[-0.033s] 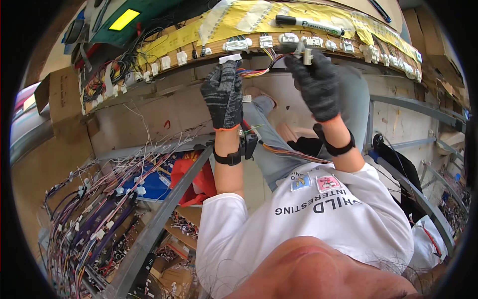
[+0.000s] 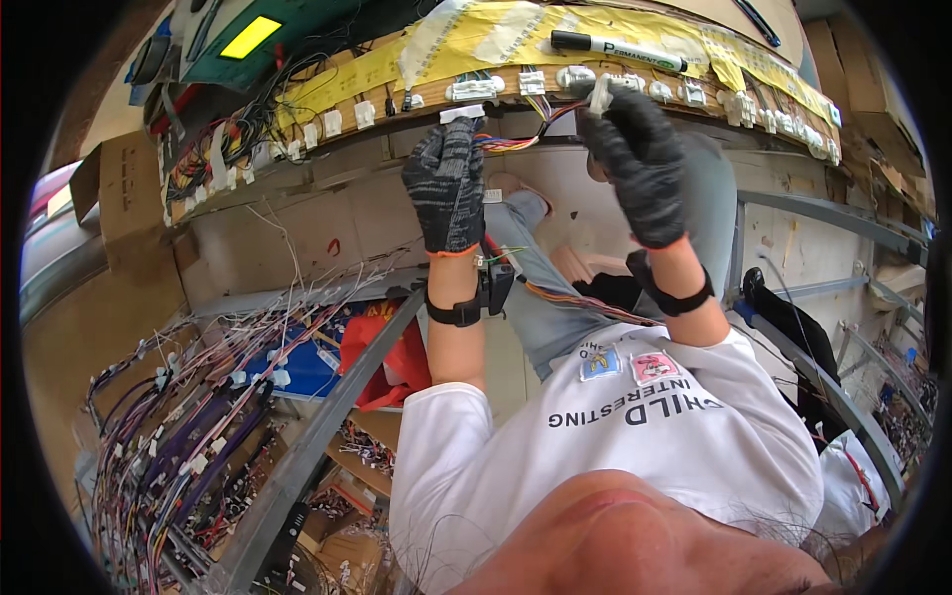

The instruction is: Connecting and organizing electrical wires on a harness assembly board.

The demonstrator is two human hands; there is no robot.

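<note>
My left hand [image 2: 445,188], in a dark grey knit glove, pinches a long white connector [image 2: 461,113] just below the board's front edge. From it a bundle of coloured wires [image 2: 511,145] runs right toward my other hand. My right hand [image 2: 640,164], gloved alike, has its fingers closed on a small white connector [image 2: 600,96] at the board edge. Its fingertips are partly hidden and blurred. Along the wooden board [image 2: 385,121] sits a row of white connector sockets, one of them a wide socket [image 2: 474,89] right above my left fingers.
A black-capped marker [image 2: 620,50] lies on the board's yellow tape [image 2: 436,50]. At upper left stands a green device with a lit yellow screen [image 2: 251,39]. Many wire harnesses [image 2: 188,436] hang over a metal rail [image 2: 327,426] at lower left, near a red bag [image 2: 382,357].
My right hand has shifted slightly up and turned, bringing its fingers closer to the board edge. My left hand stays nearly where it was with its connector.
</note>
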